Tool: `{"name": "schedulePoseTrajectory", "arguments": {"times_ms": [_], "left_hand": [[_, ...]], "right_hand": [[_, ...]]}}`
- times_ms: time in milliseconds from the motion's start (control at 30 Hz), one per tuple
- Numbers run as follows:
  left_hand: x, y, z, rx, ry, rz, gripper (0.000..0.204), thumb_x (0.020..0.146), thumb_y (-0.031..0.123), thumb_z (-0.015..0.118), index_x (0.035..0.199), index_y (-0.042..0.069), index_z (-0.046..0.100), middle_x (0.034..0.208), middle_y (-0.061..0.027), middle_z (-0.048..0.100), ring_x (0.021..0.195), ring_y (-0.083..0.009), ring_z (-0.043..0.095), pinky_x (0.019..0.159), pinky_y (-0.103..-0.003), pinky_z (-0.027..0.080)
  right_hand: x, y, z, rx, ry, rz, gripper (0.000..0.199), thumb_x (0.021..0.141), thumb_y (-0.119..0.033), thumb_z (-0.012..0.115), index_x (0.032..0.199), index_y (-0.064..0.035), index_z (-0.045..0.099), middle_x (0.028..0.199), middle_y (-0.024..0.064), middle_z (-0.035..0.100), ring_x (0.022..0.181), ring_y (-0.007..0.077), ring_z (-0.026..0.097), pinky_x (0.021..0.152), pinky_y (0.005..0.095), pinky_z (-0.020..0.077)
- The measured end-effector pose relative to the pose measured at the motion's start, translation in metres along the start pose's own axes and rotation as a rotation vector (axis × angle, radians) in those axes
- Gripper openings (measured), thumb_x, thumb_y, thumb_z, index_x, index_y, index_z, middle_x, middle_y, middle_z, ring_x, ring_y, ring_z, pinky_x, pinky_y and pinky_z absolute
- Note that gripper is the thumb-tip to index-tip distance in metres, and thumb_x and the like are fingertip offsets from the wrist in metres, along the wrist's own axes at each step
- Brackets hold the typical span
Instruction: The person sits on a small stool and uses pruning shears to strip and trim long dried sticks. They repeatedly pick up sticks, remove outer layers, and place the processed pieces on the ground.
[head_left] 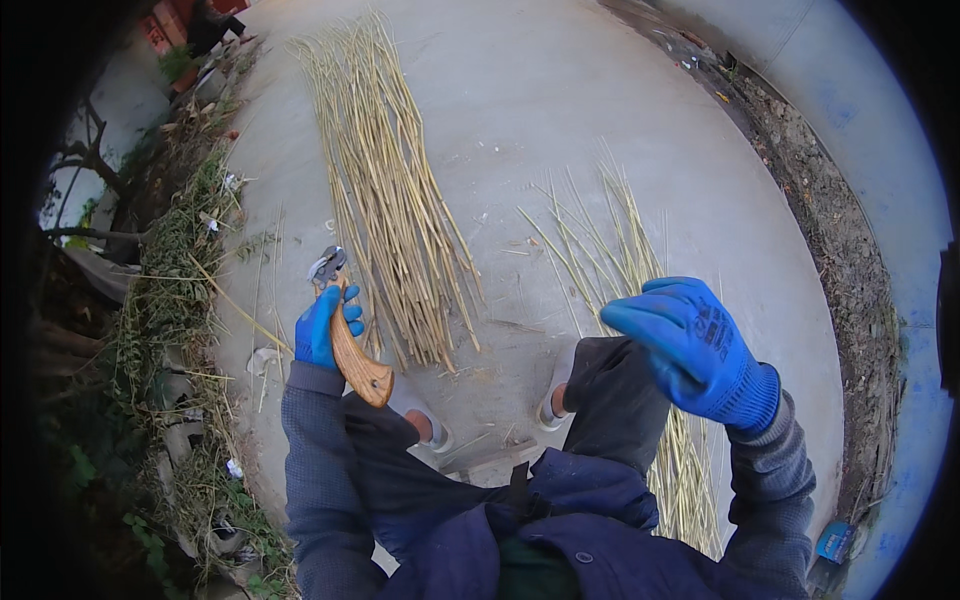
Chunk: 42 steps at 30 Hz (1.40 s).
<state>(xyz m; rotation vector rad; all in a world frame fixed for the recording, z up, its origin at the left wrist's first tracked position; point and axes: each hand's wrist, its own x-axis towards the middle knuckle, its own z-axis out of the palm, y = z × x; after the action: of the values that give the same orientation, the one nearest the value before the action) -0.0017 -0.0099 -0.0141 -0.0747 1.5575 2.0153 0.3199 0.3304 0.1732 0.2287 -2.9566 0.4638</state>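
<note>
My left hand (pixel 330 325), in a blue glove, is wrapped round a hand tool with a curved wooden handle (pixel 355 350) and a small metal head (pixel 328 265). The tool's head points away from me and the rounded handle end toward my lap. My right hand (pixel 690 345), gloved in blue too, is raised above my right knee with its fingers curled together. Whatever they may pinch is hidden. Below and beyond it lies a loose bundle of thin greenish-yellow stalks (pixel 625 230), reaching past my right leg. A larger bundle of straw-coloured stalks (pixel 390 200) lies ahead, near my left hand.
I sit with knees apart and both feet on the grey concrete ground (pixel 520 130). Dry weeds and litter (pixel 190 270) line the left edge. At right, a strip of soil (pixel 840 220) runs along a pale blue wall (pixel 880 130). Another person (pixel 210 25) is at the far left.
</note>
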Motion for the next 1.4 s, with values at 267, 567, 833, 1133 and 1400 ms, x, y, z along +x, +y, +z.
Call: {"name": "schedulePoseTrajectory", "arguments": {"times_ms": [267, 567, 833, 1133, 1400], "left_hand": [[-0.012, 0.008, -0.027, -0.126, 0.048, 0.001, 0.050, 0.094, 0.028, 0.062, 0.130, -0.003, 0.049, 0.114, -0.0142, 0.063, 0.071, -0.0133, 0.062, 0.056, -0.025, 0.054], [-0.028, 0.027, -0.019, -0.116, 0.210, -0.004, 0.049, 0.099, 0.033, 0.049, 0.127, -0.007, 0.051, 0.068, -0.0005, 0.057, 0.052, -0.0083, 0.050, 0.045, -0.020, 0.041], [-0.019, 0.024, -0.015, 0.169, 0.437, -0.058, 0.051, 0.099, 0.033, 0.052, 0.123, -0.012, 0.051, 0.062, -0.0039, 0.056, 0.048, -0.0122, 0.052, 0.044, -0.023, 0.043], [-0.007, 0.031, 0.017, 0.257, 0.311, -0.127, 0.047, 0.098, 0.032, 0.050, 0.118, -0.010, 0.056, 0.062, -0.0063, 0.059, 0.048, -0.0142, 0.055, 0.043, -0.023, 0.042], [-0.008, 0.030, 0.009, 0.208, 0.245, -0.109, 0.043, 0.098, 0.031, 0.053, 0.119, -0.007, 0.057, 0.067, -0.0082, 0.062, 0.052, -0.0154, 0.058, 0.047, -0.025, 0.047]], "right_hand": [[0.169, -0.124, 0.045, 0.348, -0.089, -0.961, 0.040, 0.082, -0.020, 0.059, 0.119, -0.0065, 0.060, 0.106, 0.0108, 0.064, 0.097, 0.0275, 0.062, 0.090, 0.0411, 0.0471], [0.206, -0.081, 0.188, 0.720, -0.141, -0.796, 0.026, 0.090, -0.026, 0.056, 0.107, -0.0091, 0.064, 0.095, 0.0106, 0.067, 0.087, 0.0281, 0.065, 0.079, 0.0387, 0.0516], [0.158, 0.119, 0.445, 0.475, -0.703, 0.647, 0.044, 0.085, -0.046, 0.055, 0.104, -0.0083, 0.069, 0.096, 0.0212, 0.068, 0.091, 0.0366, 0.066, 0.082, 0.0449, 0.0508], [0.194, 0.156, 0.576, 0.272, -0.446, 0.806, 0.074, 0.080, -0.046, 0.065, 0.136, -0.0028, 0.046, 0.113, 0.0230, 0.065, 0.107, 0.0378, 0.062, 0.092, 0.0470, 0.0469], [0.240, 0.165, 0.471, 1.389, -0.164, 0.829, 0.040, 0.091, -0.020, 0.058, 0.124, 0.0022, 0.056, 0.085, 0.0117, 0.066, 0.069, 0.0152, 0.063, 0.061, 0.0281, 0.0521]]}}
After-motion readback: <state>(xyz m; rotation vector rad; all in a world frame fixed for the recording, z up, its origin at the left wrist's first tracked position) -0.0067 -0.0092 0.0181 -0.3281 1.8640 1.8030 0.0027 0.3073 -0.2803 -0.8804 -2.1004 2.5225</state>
